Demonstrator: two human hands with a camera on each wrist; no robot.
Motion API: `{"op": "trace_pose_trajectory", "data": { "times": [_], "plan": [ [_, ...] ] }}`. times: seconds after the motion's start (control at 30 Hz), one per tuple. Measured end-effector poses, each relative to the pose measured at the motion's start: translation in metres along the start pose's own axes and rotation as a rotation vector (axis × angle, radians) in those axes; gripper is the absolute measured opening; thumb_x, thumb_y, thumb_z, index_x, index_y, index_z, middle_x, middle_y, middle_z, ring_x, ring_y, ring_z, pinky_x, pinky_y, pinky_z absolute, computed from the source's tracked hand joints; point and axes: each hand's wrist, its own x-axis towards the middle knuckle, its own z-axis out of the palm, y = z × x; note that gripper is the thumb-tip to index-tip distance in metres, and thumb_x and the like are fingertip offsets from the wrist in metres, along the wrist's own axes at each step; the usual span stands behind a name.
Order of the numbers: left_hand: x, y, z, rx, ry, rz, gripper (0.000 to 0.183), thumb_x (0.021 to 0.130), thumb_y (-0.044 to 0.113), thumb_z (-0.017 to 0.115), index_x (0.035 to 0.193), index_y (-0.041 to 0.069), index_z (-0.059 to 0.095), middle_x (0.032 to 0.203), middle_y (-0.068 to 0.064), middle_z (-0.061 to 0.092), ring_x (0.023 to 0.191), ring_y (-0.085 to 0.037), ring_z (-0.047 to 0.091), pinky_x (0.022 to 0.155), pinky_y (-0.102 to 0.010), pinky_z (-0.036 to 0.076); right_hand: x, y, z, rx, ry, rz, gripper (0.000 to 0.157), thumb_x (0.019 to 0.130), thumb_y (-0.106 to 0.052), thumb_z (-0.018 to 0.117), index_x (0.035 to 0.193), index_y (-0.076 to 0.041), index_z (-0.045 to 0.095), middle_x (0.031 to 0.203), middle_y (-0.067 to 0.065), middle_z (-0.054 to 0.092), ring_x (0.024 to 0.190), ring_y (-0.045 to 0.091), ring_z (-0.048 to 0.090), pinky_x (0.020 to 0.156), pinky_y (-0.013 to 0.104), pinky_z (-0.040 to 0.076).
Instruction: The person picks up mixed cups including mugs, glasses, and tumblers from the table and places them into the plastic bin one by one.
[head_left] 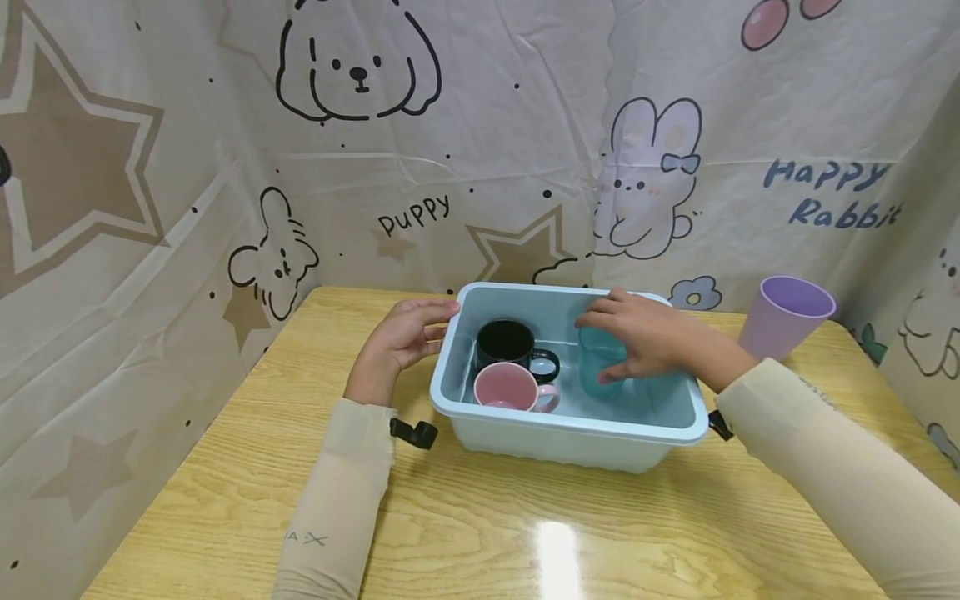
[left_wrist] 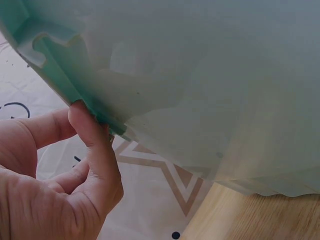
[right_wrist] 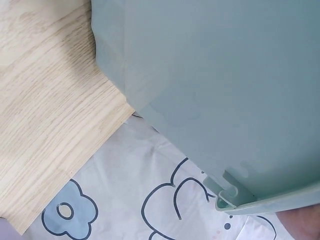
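Observation:
A light blue plastic bin (head_left: 570,432) stands on the table. My left hand (head_left: 405,335) holds its left rim near the far corner, with fingertips (left_wrist: 82,116) right at the edge in the left wrist view. Inside the bin, my right hand (head_left: 637,337) grips a translucent blue cup (head_left: 594,367) from above, thumb on the near side and fingers on the far side. To the left of that cup sit a black mug (head_left: 487,346) and, nearer, a pink mug (head_left: 504,385), both with handles to the right. In the right wrist view the bin wall hides most of that hand.
A purple cup (head_left: 783,321) stands on the wooden table (head_left: 465,525), right of the bin and behind my right forearm. A patterned cloth (head_left: 525,125) hangs along the back and sides of the table.

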Motion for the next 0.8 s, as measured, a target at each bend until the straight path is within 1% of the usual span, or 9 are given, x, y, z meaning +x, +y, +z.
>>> {"op": "trace_pose_trajectory", "data": {
  "times": [0.13, 0.37, 0.63, 0.8],
  "plan": [
    [-0.0013, 0.0003, 0.0, 0.0, 0.003, 0.001, 0.03, 0.098, 0.015, 0.071, 0.122, -0.003, 0.066, 0.103, -0.006, 0.069, 0.09, -0.019, 0.068, 0.076, -0.03, 0.061, 0.0002, -0.0011, -0.0006, -0.016, 0.0, 0.002, 0.081, 0.075, -0.05, 0.09, 0.139, -0.012, 0.06, 0.137, 0.009, 0.059, 0.126, 0.034, 0.052, 0.103, 0.056, 0.047],
    [-0.0019, 0.0006, -0.0001, -0.004, 0.003, 0.002, 0.033, 0.098, 0.015, 0.071, 0.124, -0.004, 0.066, 0.103, -0.006, 0.069, 0.09, -0.019, 0.068, 0.076, -0.03, 0.061, -0.0014, -0.0017, -0.0017, -0.011, 0.001, 0.014, 0.082, 0.075, -0.05, 0.09, 0.14, -0.012, 0.06, 0.14, 0.011, 0.058, 0.127, 0.034, 0.051, 0.104, 0.058, 0.046],
    [-0.0002, 0.0003, -0.0003, -0.003, 0.005, 0.002, 0.031, 0.098, 0.015, 0.071, 0.123, -0.004, 0.066, 0.106, -0.008, 0.068, 0.091, -0.02, 0.068, 0.076, -0.03, 0.061, -0.0034, -0.0003, -0.0023, 0.002, 0.01, -0.005, 0.081, 0.075, -0.05, 0.089, 0.14, -0.01, 0.06, 0.141, 0.012, 0.057, 0.128, 0.035, 0.051, 0.104, 0.058, 0.046],
    [-0.0013, 0.0, -0.0006, 0.004, 0.007, 0.003, 0.03, 0.098, 0.015, 0.071, 0.121, -0.002, 0.068, 0.107, -0.008, 0.068, 0.092, -0.021, 0.068, 0.077, -0.03, 0.061, -0.004, 0.0, -0.0045, 0.008, 0.006, -0.002, 0.08, 0.077, -0.051, 0.088, 0.14, -0.01, 0.06, 0.142, 0.013, 0.057, 0.128, 0.036, 0.051, 0.106, 0.058, 0.045]
  ]
}}
